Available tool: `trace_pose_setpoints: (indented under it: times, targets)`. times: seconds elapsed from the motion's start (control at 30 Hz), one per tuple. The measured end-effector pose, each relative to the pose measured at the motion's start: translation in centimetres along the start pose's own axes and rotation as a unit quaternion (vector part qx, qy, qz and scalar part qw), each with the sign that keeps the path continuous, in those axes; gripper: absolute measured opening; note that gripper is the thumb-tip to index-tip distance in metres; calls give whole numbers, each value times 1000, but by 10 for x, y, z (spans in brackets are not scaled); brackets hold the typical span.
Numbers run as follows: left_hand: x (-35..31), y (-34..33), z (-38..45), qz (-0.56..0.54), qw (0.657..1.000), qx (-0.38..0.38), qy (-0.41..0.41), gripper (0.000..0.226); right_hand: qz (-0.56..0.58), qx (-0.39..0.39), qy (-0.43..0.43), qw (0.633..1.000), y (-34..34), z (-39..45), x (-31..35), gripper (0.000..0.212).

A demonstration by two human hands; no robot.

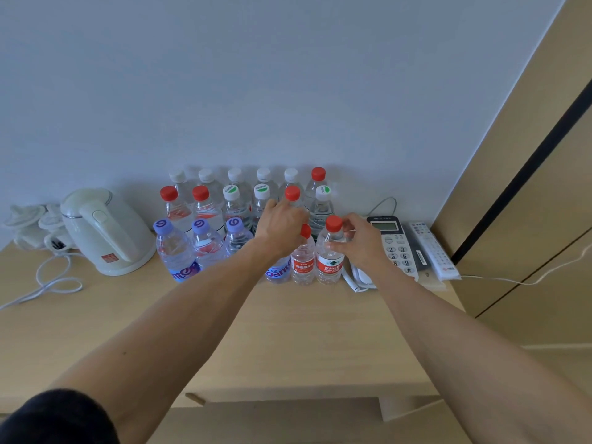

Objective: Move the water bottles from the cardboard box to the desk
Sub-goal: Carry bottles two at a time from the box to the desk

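Several water bottles stand in three rows on the wooden desk (288,331) against the wall. The front row has purple-capped bottles (174,248) on the left and two red-capped, red-labelled bottles on the right. My left hand (282,225) is curled over the top of a bottle (278,273) with a blue label, hiding its cap, beside a red-capped bottle (302,262). My right hand (358,241) grips the neck of the rightmost red-capped bottle (330,261), which stands upright on the desk. The cardboard box is out of view.
A white electric kettle (105,232) with its cord and white cups (28,222) sit at the left of the desk. A desk phone (397,248) and a white remote control (432,251) lie right of the bottles. A wooden wardrobe panel (528,187) rises at the right.
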State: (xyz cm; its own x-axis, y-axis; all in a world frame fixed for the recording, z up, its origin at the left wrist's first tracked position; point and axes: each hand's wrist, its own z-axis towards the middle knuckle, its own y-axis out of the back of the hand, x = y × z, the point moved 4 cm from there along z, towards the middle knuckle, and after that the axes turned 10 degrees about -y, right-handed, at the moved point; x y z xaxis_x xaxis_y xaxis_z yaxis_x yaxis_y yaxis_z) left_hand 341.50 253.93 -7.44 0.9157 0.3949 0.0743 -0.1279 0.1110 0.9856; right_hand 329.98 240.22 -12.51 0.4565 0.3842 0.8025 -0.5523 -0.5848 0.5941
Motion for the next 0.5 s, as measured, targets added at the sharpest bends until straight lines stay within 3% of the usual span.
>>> trace_pose_setpoints:
  times: [0.17, 0.5]
  targets:
    - [8, 2, -10, -37, 999, -35, 17, 49, 9, 9, -10, 1000, 0, -2, 0, 55]
    - [26, 8, -25, -47, 996, -62, 51, 50, -8, -3, 27, 1000, 20, -3, 15, 48]
